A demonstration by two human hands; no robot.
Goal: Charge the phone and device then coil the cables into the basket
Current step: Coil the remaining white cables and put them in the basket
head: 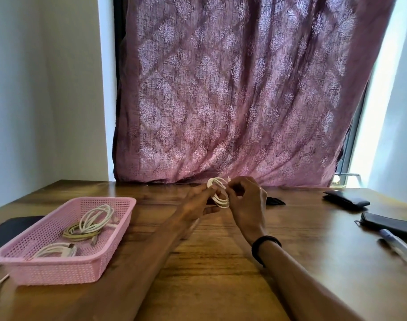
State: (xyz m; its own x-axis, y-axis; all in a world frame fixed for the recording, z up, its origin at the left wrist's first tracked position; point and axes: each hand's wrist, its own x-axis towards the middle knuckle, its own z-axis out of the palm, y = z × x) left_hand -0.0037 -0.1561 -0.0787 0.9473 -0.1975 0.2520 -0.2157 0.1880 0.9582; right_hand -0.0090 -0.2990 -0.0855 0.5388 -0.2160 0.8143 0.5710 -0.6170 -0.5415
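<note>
Coiling step: left hand (199,200) holds the white cable coil (218,192) above the worktop (221,262), right hand (245,200) pinches its loose end; next, tuck it and drop into the pink basket (66,266) beside the coiled cables (91,224).

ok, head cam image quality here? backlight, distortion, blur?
Head view: daylight blows out beside the curtain at right; wide-angle bends the wall edges; the pen at the right edge smears; the hands and white cable coil look slightly soft.
</note>
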